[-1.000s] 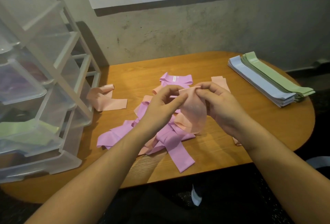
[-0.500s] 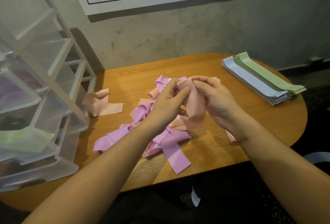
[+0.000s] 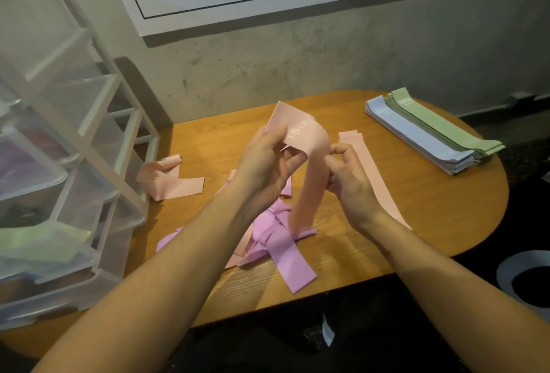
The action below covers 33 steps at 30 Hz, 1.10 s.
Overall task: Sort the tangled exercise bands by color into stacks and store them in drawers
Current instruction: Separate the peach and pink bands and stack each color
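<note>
1. Looking down from the head view, both hands hold one peach band (image 3: 309, 164) up above the wooden table (image 3: 357, 253). The left hand (image 3: 265, 161) pinches its upper end between thumb and fingers; the right hand (image 3: 345, 173) pinches its right edge lower down.
2. The peach band's long axis runs roughly 12 to 6 o'clock: its top end curls over toward 11 o'clock, showing pale printed digits, and its lower end hangs down to touch the purple pile (image 3: 276, 241).
3. That purple pile lies tangled at the table's middle, with peach strips mixed in. One purple strip points out toward 5 o'clock and ends near the table's front edge.
4. A flat peach strip (image 3: 372, 170) lies just beside the right hand, its long axis running from 11 to 5 o'clock; the right wrist covers part of it.
5. A folded peach band (image 3: 169, 182) lies at 9 o'clock from the hands, near the drawer unit (image 3: 83, 140), which stands along the table's left edge.
6. At 2 o'clock, a neat blue stack (image 3: 416, 137) and green stack (image 3: 440, 128) lie touching side by side near the table's far right rim.
7. Bare wood shows between the flat peach strip and those stacks, and along the far edge by the wall (image 3: 297, 60).
</note>
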{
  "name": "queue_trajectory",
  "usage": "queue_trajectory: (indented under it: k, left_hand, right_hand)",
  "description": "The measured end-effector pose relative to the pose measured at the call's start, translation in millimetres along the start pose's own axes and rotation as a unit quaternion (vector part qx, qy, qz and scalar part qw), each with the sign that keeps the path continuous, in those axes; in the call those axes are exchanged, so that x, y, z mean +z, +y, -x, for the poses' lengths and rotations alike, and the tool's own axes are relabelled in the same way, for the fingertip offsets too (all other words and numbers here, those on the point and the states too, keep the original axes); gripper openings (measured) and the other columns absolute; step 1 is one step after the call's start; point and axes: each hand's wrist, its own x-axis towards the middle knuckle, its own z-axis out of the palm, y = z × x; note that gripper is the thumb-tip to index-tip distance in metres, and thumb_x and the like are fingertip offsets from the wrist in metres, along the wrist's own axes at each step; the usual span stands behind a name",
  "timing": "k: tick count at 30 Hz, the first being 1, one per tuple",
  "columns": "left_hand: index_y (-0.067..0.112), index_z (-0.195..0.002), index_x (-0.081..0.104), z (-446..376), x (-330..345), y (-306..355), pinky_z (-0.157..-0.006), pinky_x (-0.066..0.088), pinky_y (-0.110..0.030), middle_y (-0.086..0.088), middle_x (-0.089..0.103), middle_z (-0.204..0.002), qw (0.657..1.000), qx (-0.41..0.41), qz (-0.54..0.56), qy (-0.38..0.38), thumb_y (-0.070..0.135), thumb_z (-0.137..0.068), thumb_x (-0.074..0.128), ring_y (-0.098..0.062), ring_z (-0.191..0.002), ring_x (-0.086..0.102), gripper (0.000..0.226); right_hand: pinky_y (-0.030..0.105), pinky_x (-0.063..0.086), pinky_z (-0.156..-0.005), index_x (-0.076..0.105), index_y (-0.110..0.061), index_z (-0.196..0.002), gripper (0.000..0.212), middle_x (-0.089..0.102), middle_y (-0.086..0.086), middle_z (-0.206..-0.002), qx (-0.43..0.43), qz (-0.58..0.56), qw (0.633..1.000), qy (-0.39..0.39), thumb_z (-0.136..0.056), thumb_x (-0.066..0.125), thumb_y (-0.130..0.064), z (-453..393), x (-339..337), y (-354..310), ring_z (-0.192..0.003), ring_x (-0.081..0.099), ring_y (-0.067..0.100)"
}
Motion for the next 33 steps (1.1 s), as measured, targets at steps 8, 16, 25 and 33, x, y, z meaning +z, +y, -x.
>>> queue_trajectory:
  k: [8,16,25,33]
  left_hand:
    - [-0.004,-0.140,0.048,-9.2,-15.8,0.3,-0.065,0.060,-0.030,-0.013,0.069,-0.105,0.997,-0.007,0.028,0.065,0.012,-0.106,0.044,-0.019,-0.081,0.074,0.037]
    - [0.018,-0.120,0.060,-18.4,-31.9,-9.8,-0.056,0.055,-0.025,0.003,0.071,-0.094,0.975,0.026,-0.165,0.144,0.017,-0.105,0.048,-0.009,-0.080,0.066,0.019]
    - [0.018,-0.110,0.056,-52.9,-19.1,-26.5,-0.056,0.057,-0.026,-0.002,0.066,-0.101,0.976,-0.015,-0.149,0.160,0.019,-0.105,0.050,-0.020,-0.091,0.067,0.008]
    - [0.011,-0.109,0.045,-89.0,-3.1,-51.7,-0.054,0.058,-0.027,-0.014,0.063,-0.105,0.975,-0.039,-0.150,0.157,0.019,-0.106,0.049,-0.027,-0.089,0.066,0.010]
  right_hand:
    - [0.026,0.043,-0.052,0.058,-0.023,-0.110,0.012,0.070,-0.004,-0.073,0.066,-0.014,0.998,0.019,-0.101,0.056,-0.016,-6.3,-1.7,-2.0,-0.058,0.059,0.010]
    - [0.020,0.044,-0.053,0.055,-0.032,-0.115,0.013,0.070,-0.003,-0.076,0.084,0.151,0.985,0.010,-0.102,0.055,-0.030,-8.7,-22.0,-2.7,-0.061,0.061,0.008]
    - [0.027,0.047,-0.065,0.063,-0.030,-0.106,0.017,0.069,-0.003,-0.103,0.187,0.207,0.960,-0.006,-0.093,0.066,-0.041,-8.0,-55.4,-11.0,-0.083,0.065,0.013]
    - [0.022,0.050,-0.052,0.064,-0.027,-0.115,0.017,0.073,0.005,-0.101,0.224,0.150,0.963,0.001,-0.098,0.063,-0.028,-6.2,-89.7,-16.6,-0.070,0.068,0.013]
